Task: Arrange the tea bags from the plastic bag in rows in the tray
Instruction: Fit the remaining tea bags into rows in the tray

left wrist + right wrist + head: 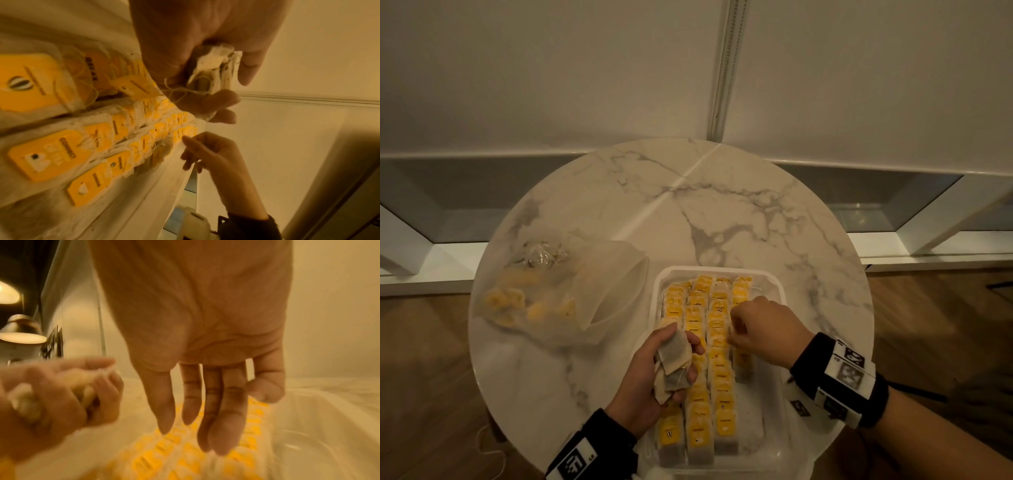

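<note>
Head view shows a round marble table [619,205] with a white tray [774,284] near its front edge, and the rows of tea bags [698,428] with yellow tags fill most of the tray; only a strip along the tray's right wall is bare. The plastic bag [571,291], with more yellow-tagged bags inside, lies on the table to the left of the tray, its mouth toward the tray. The far half of the table is bare marble. The left hand [654,377] is over the tray's left side and its fingers are curled round a bundle of tea bags [674,359]. The right hand [763,329] is over the right rows with fingers bent down to the bags. Left wrist view shows what the head view does not: the loose strings of the bundle [209,71] hanging between the fingers, and printed words on the yellow tags [43,155]. Right wrist view shows the right hand [205,353] from the palm side, fingers [226,418] nearly straight, reaching down to the blurred rows and gripping nothing; the left hand [51,399] is beside it, closed on its bundle.
</note>
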`<action>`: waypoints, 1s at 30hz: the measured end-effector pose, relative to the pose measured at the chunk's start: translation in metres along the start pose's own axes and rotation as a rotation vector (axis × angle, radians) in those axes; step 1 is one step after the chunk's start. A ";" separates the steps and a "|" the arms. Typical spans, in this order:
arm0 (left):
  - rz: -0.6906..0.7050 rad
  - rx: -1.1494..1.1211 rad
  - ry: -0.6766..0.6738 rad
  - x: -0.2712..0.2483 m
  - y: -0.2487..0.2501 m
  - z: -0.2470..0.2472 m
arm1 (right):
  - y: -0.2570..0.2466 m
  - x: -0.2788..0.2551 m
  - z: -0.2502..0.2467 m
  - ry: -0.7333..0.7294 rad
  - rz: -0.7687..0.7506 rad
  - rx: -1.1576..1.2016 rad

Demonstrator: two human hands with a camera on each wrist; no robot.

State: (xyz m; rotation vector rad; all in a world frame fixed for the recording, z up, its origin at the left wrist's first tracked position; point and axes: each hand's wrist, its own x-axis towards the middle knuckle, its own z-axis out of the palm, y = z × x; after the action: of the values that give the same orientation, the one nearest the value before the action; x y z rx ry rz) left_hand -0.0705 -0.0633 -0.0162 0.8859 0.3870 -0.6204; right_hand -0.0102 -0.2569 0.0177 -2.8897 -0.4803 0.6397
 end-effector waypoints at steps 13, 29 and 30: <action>-0.064 0.051 -0.065 0.000 -0.004 0.007 | -0.040 -0.007 -0.008 0.161 -0.222 0.596; -0.081 0.012 -0.045 0.003 -0.005 0.005 | -0.019 -0.033 -0.033 0.309 -0.231 0.928; -0.080 0.014 -0.038 0.004 -0.006 0.005 | -0.018 -0.036 -0.036 0.281 -0.235 0.973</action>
State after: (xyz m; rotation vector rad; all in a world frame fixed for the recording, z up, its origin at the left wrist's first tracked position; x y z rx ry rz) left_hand -0.0708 -0.0715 -0.0190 0.8742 0.3862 -0.7136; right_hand -0.0302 -0.2548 0.0678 -1.9177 -0.3262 0.2879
